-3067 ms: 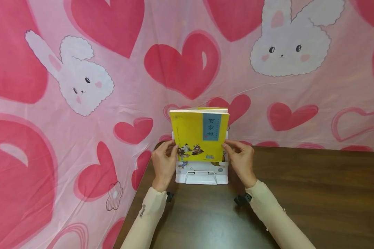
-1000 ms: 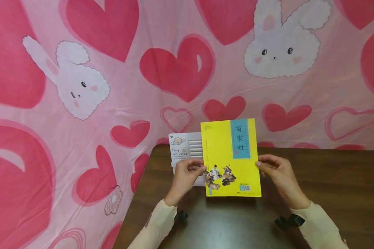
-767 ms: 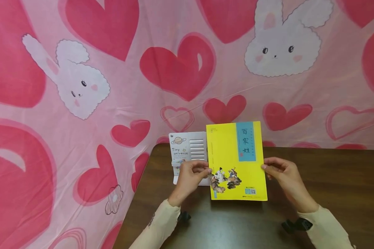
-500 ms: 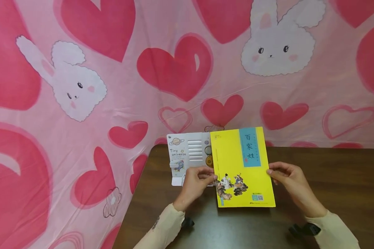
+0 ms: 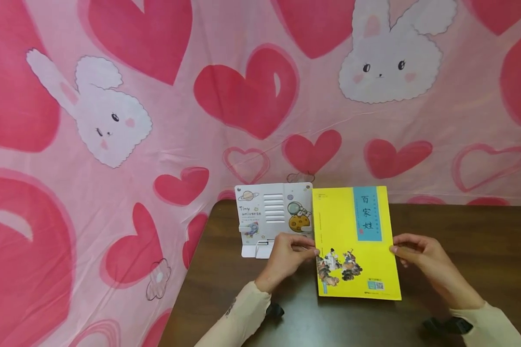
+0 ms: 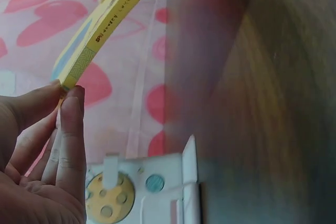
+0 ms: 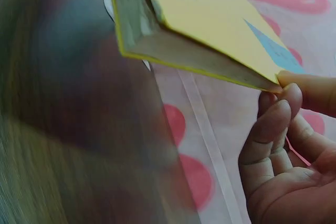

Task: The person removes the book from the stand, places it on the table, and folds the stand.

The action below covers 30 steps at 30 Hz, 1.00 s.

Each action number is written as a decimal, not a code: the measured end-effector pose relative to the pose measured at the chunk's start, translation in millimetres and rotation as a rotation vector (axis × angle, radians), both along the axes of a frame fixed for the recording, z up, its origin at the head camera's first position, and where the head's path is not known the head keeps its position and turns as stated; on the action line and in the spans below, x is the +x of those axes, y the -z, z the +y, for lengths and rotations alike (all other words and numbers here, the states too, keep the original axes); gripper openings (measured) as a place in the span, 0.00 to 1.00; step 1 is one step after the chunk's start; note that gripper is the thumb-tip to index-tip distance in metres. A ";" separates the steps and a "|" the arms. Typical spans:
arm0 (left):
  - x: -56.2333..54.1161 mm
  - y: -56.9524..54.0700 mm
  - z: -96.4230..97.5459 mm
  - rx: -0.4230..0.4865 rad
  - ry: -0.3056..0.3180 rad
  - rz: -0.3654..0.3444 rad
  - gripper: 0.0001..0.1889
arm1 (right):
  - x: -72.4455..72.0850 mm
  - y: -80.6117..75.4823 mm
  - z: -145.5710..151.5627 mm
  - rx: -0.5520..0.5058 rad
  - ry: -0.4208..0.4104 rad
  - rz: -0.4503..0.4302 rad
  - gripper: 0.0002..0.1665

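A yellow book (image 5: 343, 226) with a blue title panel and small painted figures faces me in the head view, held up over the table. My left hand (image 5: 288, 255) pinches its left edge between thumb and fingers. On the opposite side my right hand (image 5: 431, 265) pinches the right edge the same way. The left wrist view shows the book's printed spine (image 6: 107, 27) rising from the pinched fingertips. In the right wrist view the page edges (image 7: 199, 59) face the camera, slightly parted near one cover.
Left of the book stands a white bookstand (image 5: 273, 207) with "Tiny universe" and planet drawings, its lower part overlapped by my left hand. The brown wooden table (image 5: 482, 246) reaches back to a pink curtain (image 5: 321, 111) printed with hearts and rabbits.
Both hands have lifted the book off the bookstand and carried it right and toward me. The bookstand's face now shows. Over the last half second the book keeps shifting right and lower.
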<state>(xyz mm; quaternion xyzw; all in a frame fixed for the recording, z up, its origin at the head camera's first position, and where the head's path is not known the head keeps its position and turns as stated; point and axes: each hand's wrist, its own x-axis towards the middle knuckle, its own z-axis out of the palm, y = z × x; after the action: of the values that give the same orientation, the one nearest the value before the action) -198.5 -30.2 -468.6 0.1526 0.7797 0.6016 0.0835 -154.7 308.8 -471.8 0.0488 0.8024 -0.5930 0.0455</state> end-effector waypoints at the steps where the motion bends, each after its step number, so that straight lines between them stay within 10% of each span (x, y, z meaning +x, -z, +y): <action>1: 0.5 2.0 3.4 -0.001 0.004 -0.010 0.08 | 0.7 0.7 4.1 0.007 -0.007 -0.001 0.06; 30: -6.9 27.6 39.4 -0.224 0.170 -0.134 0.04 | -13.1 21.9 61.1 0.034 -0.433 -0.299 0.18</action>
<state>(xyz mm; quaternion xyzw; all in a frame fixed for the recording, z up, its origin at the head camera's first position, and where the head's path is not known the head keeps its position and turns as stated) -205.4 9.2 -496.2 0.1672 0.8188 0.5105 0.2023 -167.8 369.9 -493.8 -0.0360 0.7883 -0.5422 0.2886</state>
